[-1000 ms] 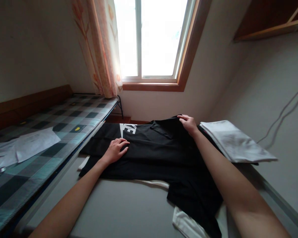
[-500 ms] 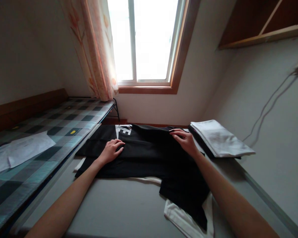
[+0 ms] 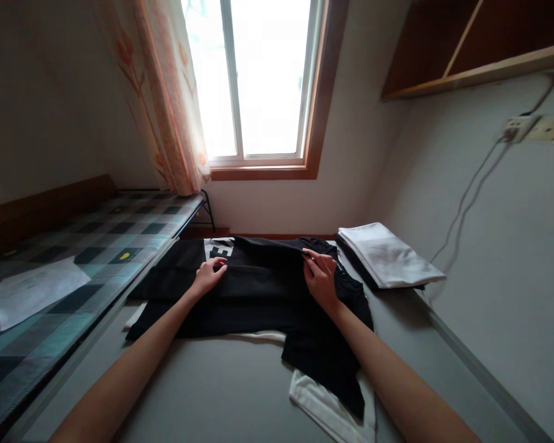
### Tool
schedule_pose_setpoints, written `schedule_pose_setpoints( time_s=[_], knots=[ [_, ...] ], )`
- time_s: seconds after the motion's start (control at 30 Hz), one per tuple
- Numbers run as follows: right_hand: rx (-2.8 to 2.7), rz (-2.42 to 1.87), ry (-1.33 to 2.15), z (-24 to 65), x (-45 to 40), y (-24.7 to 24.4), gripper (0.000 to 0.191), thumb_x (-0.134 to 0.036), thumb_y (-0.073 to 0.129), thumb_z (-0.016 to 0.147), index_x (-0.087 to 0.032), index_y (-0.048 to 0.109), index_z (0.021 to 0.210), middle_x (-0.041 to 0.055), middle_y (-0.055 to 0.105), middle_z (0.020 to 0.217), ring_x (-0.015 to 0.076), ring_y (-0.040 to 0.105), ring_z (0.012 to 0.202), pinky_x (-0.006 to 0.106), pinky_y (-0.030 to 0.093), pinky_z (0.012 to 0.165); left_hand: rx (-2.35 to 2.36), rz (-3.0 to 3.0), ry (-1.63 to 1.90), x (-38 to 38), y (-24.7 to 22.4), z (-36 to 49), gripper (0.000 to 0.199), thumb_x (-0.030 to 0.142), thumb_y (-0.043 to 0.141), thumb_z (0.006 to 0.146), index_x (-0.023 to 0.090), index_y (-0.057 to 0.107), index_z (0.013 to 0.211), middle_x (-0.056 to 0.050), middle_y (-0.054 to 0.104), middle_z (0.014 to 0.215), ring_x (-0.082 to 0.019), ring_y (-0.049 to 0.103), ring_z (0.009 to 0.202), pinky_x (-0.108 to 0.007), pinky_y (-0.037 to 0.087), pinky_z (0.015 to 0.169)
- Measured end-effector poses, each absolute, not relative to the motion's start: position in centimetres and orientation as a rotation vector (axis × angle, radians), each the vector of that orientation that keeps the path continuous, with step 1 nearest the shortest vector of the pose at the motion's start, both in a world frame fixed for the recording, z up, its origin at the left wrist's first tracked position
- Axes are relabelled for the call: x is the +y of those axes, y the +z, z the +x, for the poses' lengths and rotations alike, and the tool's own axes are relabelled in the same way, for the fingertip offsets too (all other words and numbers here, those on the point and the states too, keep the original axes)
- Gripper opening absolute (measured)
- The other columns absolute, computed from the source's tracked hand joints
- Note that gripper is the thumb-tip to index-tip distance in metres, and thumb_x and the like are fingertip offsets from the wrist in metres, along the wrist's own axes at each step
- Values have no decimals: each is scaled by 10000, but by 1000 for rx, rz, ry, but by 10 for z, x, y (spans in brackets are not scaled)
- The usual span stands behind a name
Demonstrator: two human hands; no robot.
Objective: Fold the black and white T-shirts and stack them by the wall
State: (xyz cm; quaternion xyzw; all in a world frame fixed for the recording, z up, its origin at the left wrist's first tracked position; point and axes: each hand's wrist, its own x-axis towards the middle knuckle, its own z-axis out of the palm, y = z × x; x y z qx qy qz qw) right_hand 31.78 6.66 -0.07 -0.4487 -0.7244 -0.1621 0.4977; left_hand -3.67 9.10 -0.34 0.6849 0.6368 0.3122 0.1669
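A black T-shirt point(image 3: 253, 307) with a white print lies spread on the grey surface, part of it folded over itself. Beneath it, a white garment point(image 3: 325, 394) shows at the sleeve and along the edges. Beside the print, my left hand point(image 3: 208, 275) has thumb and fingers drawn together on the black cloth. Farther right, my right hand point(image 3: 321, 277) pinches a slightly raised fold of the same T-shirt, near its collar end. The cloth under both hands is partly hidden by the fingers.
Folded white and black clothes point(image 3: 388, 255) are stacked by the right wall. At left, a checked mattress point(image 3: 133, 231) holds papers point(image 3: 37, 292). A curtain point(image 3: 161, 104) hangs beside the window; a shelf point(image 3: 475, 71) juts out at upper right, above a wall socket point(image 3: 519, 128).
My left hand has gone from resting on the shirt to a closed pinch. The right hand's fingers have curled in around the cloth. The view has turned slightly to the right.
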Motion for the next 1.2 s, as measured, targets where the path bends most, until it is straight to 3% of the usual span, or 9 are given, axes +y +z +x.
schedule_pose_setpoints(
  time_s=[0.13,0.33,0.47,0.6,0.77,0.93,1.2],
  knots=[
    [-1809,-1055,-416,318,63,1,305,-159,475,944,-227,671,1168,67,670,1206,216,575,933,402,380,844,1803,1887,965,127,7,-1,482,166,499,855,155,509,1337,-91,638,1067,-160,656,912,-291,523,864],
    [-1839,-1021,-390,321,60,2,372,-98,447,925,-220,634,1223,69,654,1234,219,569,958,410,381,856,2114,2274,649,161,26,22,544,143,515,866,281,475,1390,-100,444,1344,-203,641,1003,-311,521,845],
    [-1846,-991,-365,322,61,0,426,-71,437,904,-232,615,1256,63,649,1239,219,568,972,411,390,863,2078,2543,352,178,37,22,436,148,504,877,300,573,1279,-57,484,1348,-222,628,1041,-310,507,833],
    [-1842,-988,-340,322,61,0,457,-59,443,884,-238,609,1270,61,644,1244,222,565,998,413,397,875,2087,2600,139,192,40,25,315,156,430,909,247,664,1099,-75,558,1237,-222,655,959,-317,494,777],
    [-1849,-991,-311,322,61,1,465,-52,460,872,-242,608,1269,52,642,1249,227,558,1018,416,396,900,2183,2593,109,204,33,29,367,150,343,929,216,663,1096,-119,570,1174,-247,652,960,-326,480,741],
    [-1863,-1013,-289,321,61,0,462,-50,464,863,-238,609,1260,54,634,1259,229,553,1020,418,395,913,2151,2589,71,217,31,24,359,198,369,928,243,659,1135,-105,574,1177,-236,643,941,-311,462,730],
    [-1835,-1011,-244,321,62,0,484,-42,466,838,-219,590,1271,66,618,1280,228,549,1052,419,405,933,2166,2704,-1,233,29,10,344,160,394,901,225,731,933,-133,625,1086,-269,554,1041,-357,422,807]
  ],
)
